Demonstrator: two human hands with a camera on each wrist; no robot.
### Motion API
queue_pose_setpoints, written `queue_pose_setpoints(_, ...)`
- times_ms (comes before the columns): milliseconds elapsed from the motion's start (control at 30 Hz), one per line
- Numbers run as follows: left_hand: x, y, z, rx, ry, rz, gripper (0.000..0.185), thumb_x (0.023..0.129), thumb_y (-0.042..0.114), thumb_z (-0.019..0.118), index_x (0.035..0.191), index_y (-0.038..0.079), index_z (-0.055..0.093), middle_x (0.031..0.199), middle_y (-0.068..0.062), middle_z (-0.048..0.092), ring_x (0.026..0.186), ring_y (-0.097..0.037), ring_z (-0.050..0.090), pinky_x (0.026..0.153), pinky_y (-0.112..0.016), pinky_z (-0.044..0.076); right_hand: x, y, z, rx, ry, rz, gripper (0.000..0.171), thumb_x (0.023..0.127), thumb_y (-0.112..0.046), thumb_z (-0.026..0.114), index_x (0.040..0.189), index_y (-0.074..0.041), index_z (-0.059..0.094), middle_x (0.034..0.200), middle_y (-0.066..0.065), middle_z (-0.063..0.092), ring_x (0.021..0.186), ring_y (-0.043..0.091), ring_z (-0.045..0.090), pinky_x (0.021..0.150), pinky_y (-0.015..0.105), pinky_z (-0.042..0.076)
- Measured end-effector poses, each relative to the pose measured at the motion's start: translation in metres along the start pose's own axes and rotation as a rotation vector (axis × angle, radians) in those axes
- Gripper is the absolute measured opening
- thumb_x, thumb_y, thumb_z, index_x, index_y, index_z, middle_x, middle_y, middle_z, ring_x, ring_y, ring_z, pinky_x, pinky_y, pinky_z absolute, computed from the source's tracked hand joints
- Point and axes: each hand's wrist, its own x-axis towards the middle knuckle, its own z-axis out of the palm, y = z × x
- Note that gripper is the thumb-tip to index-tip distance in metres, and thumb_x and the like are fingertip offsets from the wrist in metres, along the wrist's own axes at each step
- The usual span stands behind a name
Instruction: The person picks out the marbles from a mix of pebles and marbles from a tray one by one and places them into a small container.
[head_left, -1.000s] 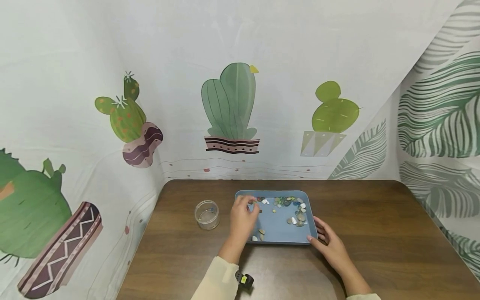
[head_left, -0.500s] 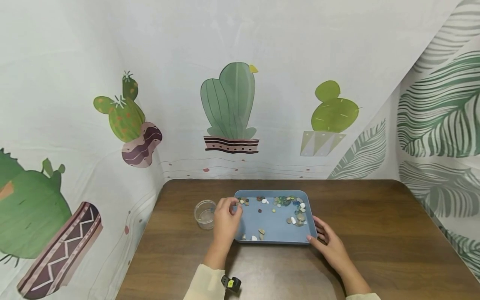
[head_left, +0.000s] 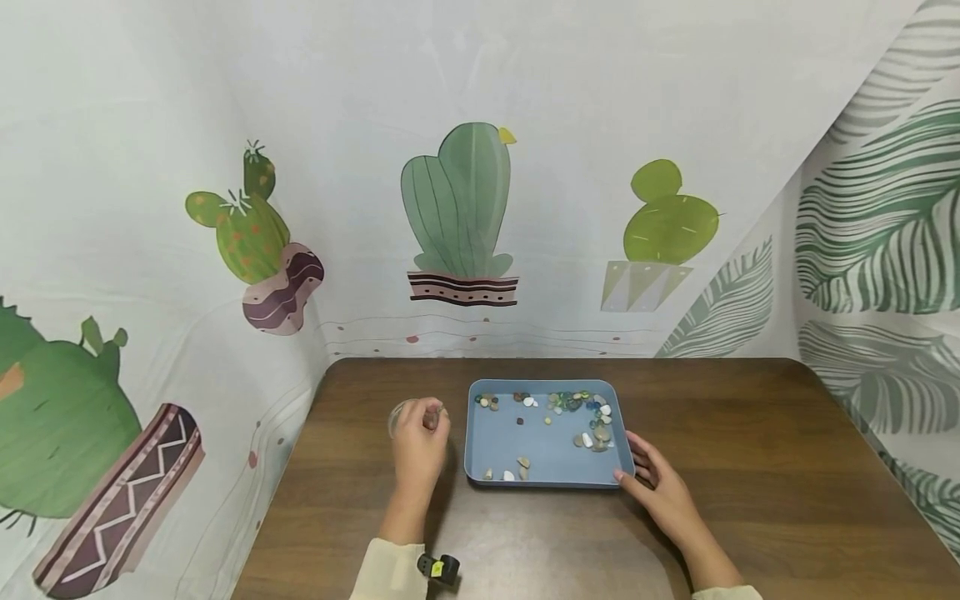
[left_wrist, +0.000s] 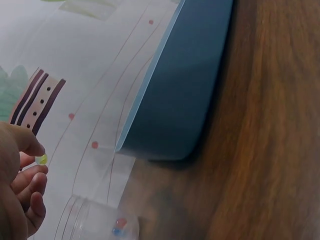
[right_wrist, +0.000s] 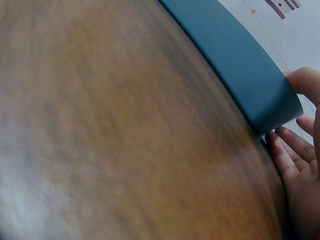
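Observation:
A blue tray point(head_left: 547, 467) point(left_wrist: 175, 100) point(right_wrist: 240, 80) holding several small coloured stones point(head_left: 577, 406) sits mid-table. Left of it stands a clear round jar point(head_left: 397, 414) point(left_wrist: 95, 222) with a bead or two inside. My left hand point(head_left: 418, 442) point(left_wrist: 22, 185) hovers over the jar and pinches a small yellow-green bead point(left_wrist: 42, 159) between thumb and fingertip. My right hand point(head_left: 660, 487) point(right_wrist: 300, 150) rests on the table with its fingers against the tray's near right corner, thumb on the rim.
The brown wooden table point(head_left: 750, 467) is hemmed in by a cactus-print cloth point(head_left: 457, 208) at the back and left and a leaf-print cloth point(head_left: 877, 250) at the right. A small black and yellow device point(head_left: 438, 568) sits on my left wrist.
My left hand left the tray's far left part with a bead and moved left over the jar. The right hand stayed at the tray's corner.

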Motion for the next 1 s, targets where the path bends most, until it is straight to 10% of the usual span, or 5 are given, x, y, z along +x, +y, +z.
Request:
queue_pose_setpoints(333, 0.002, -0.017, -0.015, 0.015, 0.03, -0.051, 0.01, 0.084, 0.001, 0.073, 0.094, 0.004, 0.072, 0.095, -0.01, 0.066, 0.074, -0.024, 0.065, 0.064, -0.027, 0.055, -0.001, 0.0, 0.0, 0.02, -0.002, -0.013, 0.074, 0.091, -0.031, 0.076, 0.154, -0.015, 0.04, 0.153, 0.018, 0.048, 0.116, -0.012, 0.046, 0.092, 0.002, 0.042)
queue_pose_setpoints(1000, 0.004, -0.027, -0.027, 0.019, 0.061, -0.101, 0.017, 0.082, 0.002, 0.075, 0.099, 0.004, 0.073, 0.098, -0.012, 0.068, 0.083, -0.03, 0.065, 0.073, -0.036, 0.053, -0.001, -0.001, 0.0, 0.009, -0.006, -0.019, 0.073, 0.092, -0.03, 0.075, 0.154, -0.015, 0.039, 0.153, 0.018, 0.047, 0.124, 0.004, 0.051, 0.093, 0.001, 0.041)
